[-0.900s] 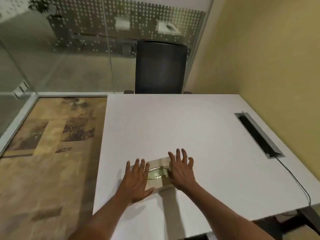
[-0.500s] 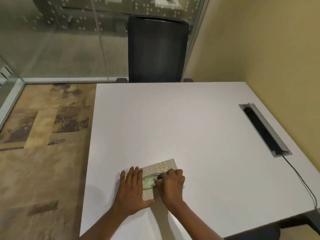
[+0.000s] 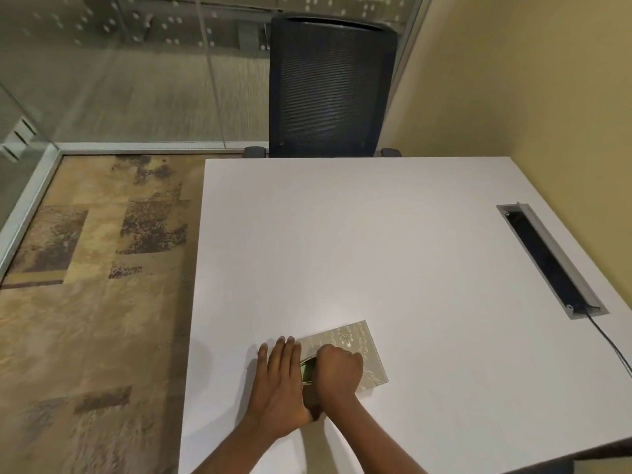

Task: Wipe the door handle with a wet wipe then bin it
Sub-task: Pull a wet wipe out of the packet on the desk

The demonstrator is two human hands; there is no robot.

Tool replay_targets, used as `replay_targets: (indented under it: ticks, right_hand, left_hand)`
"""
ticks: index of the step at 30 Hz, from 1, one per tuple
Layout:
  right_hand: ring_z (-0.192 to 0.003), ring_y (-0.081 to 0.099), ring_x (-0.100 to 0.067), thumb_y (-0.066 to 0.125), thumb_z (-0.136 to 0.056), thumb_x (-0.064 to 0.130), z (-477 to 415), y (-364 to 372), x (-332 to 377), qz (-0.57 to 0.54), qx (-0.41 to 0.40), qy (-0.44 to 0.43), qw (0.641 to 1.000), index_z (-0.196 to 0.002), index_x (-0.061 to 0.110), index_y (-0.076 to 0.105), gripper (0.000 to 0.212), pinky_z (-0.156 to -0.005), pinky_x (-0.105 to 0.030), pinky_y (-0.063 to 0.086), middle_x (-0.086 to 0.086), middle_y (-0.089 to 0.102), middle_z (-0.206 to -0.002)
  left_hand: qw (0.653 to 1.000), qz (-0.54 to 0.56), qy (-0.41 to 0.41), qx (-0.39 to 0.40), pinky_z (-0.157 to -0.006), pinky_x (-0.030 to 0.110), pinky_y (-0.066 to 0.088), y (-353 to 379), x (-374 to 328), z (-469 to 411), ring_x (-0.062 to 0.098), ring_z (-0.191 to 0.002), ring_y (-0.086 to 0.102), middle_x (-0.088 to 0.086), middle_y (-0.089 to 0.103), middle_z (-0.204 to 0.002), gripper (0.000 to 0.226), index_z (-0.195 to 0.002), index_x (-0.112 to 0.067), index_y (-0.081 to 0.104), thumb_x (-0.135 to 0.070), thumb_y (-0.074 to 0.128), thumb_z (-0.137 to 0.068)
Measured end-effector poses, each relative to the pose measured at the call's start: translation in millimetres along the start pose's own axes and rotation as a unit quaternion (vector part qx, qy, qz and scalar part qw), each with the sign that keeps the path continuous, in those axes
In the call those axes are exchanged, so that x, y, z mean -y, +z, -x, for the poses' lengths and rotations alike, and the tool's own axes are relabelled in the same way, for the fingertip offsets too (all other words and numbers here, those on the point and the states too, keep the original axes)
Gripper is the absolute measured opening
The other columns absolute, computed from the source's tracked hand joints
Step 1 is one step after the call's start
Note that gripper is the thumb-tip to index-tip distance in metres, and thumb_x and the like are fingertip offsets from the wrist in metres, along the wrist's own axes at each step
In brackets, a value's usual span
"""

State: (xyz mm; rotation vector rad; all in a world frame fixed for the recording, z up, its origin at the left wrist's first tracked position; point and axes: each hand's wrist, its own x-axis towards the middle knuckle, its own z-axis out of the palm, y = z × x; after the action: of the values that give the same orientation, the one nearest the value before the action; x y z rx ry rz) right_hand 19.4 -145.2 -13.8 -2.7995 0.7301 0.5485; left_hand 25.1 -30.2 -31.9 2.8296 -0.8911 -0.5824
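Note:
A flat pack of wet wipes (image 3: 355, 343), pale green with a gold floral print, lies near the front of the white table (image 3: 359, 241). My left hand (image 3: 284, 381) rests flat with fingers spread on the pack's left end, pressing it down. My right hand (image 3: 337, 371) sits curled over the pack's middle, fingers bent down at the green oval opening (image 3: 307, 371). What the fingertips pinch is hidden. No door handle and no bin are in view.
A black mesh office chair (image 3: 331, 87) stands at the table's far side. A grey cable slot (image 3: 550, 261) with a black cord sits at the table's right, beside a yellow wall. Glass partitions (image 3: 119, 70) and patterned carpet (image 3: 89, 302) lie to the left.
My right hand went from lying flat and open on the pack to curled with fingers at its opening. The left hand stayed pressing the pack. The head camera tilted lower.

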Motion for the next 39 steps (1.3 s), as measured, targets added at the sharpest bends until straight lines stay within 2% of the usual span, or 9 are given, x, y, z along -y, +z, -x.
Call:
replay_targets:
  ticks: [4,8,12,16,20,25,32,36,39]
  right_hand:
    - [-0.076,0.067,-0.025,0.052,-0.079,0.012,-0.9,2.0,3.8,-0.015,-0.018,0.0,1.0,-0.059,0.018,0.042,0.023,-0.068,-0.029,0.036,-0.005,0.072,-0.081]
    - [-0.063,0.06,-0.022,0.061,-0.064,0.016,-0.5,6.4,1.6,-0.02,-0.002,0.009,1.0,-0.049,0.02,0.027,0.037,-0.062,-0.026,0.036,-0.003,0.068,-0.069]
    - [-0.062,0.061,-0.02,0.059,-0.051,0.017,1.0,8.5,-1.9,-0.02,0.023,0.029,0.999,-0.046,0.019,0.037,0.023,-0.059,-0.022,0.039,0.0,0.065,-0.063]
    - [-0.064,0.061,-0.024,0.059,-0.069,0.019,2.0,8.4,-11.9,-0.104,-0.004,0.059,0.993,-0.061,0.015,0.062,0.01,-0.058,-0.026,0.043,-0.006,0.067,-0.068]
    - [-0.045,0.024,-0.016,0.061,-0.062,0.007,9.4,-8.3,-26.6,-0.31,-0.048,0.065,0.947,-0.04,0.016,0.035,0.035,-0.044,-0.028,0.02,0.001,0.029,-0.044]
    - [-0.04,0.018,-0.011,0.059,-0.056,0.0,28.7,-49.0,-40.3,-0.546,-0.002,0.025,0.837,-0.035,0.02,0.033,0.039,-0.042,-0.018,0.017,0.009,0.022,-0.039]
    - [-0.051,0.017,-0.018,0.062,-0.067,-0.004,38.9,-83.4,-37.6,-0.562,0.022,-0.06,0.825,-0.041,0.019,0.031,0.047,-0.047,-0.024,0.018,0.003,0.021,-0.047]
    - [-0.052,0.026,-0.02,0.06,-0.064,-0.002,46.4,-91.5,-32.0,-0.56,0.028,-0.089,0.823,-0.041,0.015,0.039,0.036,-0.05,-0.028,0.022,-0.002,0.03,-0.046]
    - [-0.048,0.044,-0.013,0.06,-0.065,0.004,52.7,-99.5,-24.6,-0.566,0.051,-0.116,0.815,-0.044,0.012,0.056,0.023,-0.05,-0.021,0.038,0.007,0.049,-0.046]
  left_hand:
    - [1.0,-0.002,0.002,0.009,-0.103,0.055,0.022,-1.3,1.4,-0.3,0.037,-0.122,0.056,0.02,0.061,-0.129,0.106,-0.122,0.003,0.061,-0.072,0.049,-0.048]
    - [1.0,0.004,0.003,0.015,-0.103,0.056,0.023,-0.1,2.7,-0.7,0.037,-0.124,0.054,0.021,0.06,-0.131,0.106,-0.123,0.003,0.06,-0.071,0.045,-0.048]
    - [1.0,0.008,0.004,0.012,-0.103,0.057,0.024,3.8,3.4,-2.2,0.037,-0.125,0.053,0.021,0.059,-0.131,0.11,-0.124,0.003,0.06,-0.071,0.055,-0.043]
    - [0.999,0.031,0.004,0.011,-0.103,0.057,0.024,7.8,4.8,-3.7,0.037,-0.126,0.052,0.022,0.058,-0.132,0.111,-0.125,0.004,0.058,-0.075,0.051,-0.048]
    - [0.999,0.054,0.003,0.003,-0.104,0.058,0.025,13.6,5.2,-5.4,0.038,-0.126,0.052,0.022,0.057,-0.133,0.111,-0.126,0.005,0.056,-0.08,0.051,-0.054]
    - [0.998,0.054,0.011,0.006,-0.106,0.056,0.022,14.5,8.6,-5.8,0.036,-0.126,0.052,0.018,0.059,-0.133,0.112,-0.127,0.002,0.056,-0.084,0.049,-0.055]
    - [0.979,0.187,0.056,-0.063,-0.119,0.037,0.012,-10.1,16.4,-10.9,0.017,-0.144,0.021,-0.003,0.028,-0.154,0.087,-0.148,-0.021,0.023,-0.065,0.054,-0.08]
    - [0.933,0.35,0.069,-0.049,-0.097,0.026,0.041,-46.0,6.8,-4.8,0.001,-0.114,0.047,-0.012,0.054,-0.126,0.062,-0.128,-0.036,0.049,-0.056,0.067,-0.072]
    - [0.908,0.407,0.042,-0.094,-0.081,0.038,0.051,-70.0,6.7,9.0,0.01,-0.09,0.059,0.0,0.067,-0.097,0.018,-0.093,-0.027,0.065,-0.033,0.065,-0.077]
